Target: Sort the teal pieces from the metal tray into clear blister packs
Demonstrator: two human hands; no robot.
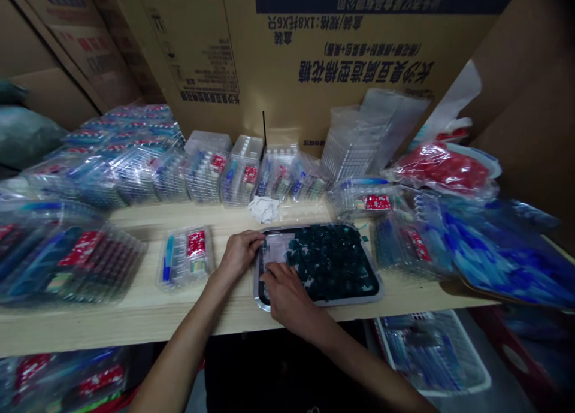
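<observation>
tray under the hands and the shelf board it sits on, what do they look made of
The tray looks like moulded plastic: a glossy black well inside a smooth silver-grey rim, though the rim could be metal. The shelf board looks like pale, unpainted wood, with faint grain lines and a matt surface.

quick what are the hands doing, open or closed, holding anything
left hand: curled at the rim of the black tray, can't tell if holding anything
right hand: curled down inside the tray, can't tell either
</observation>
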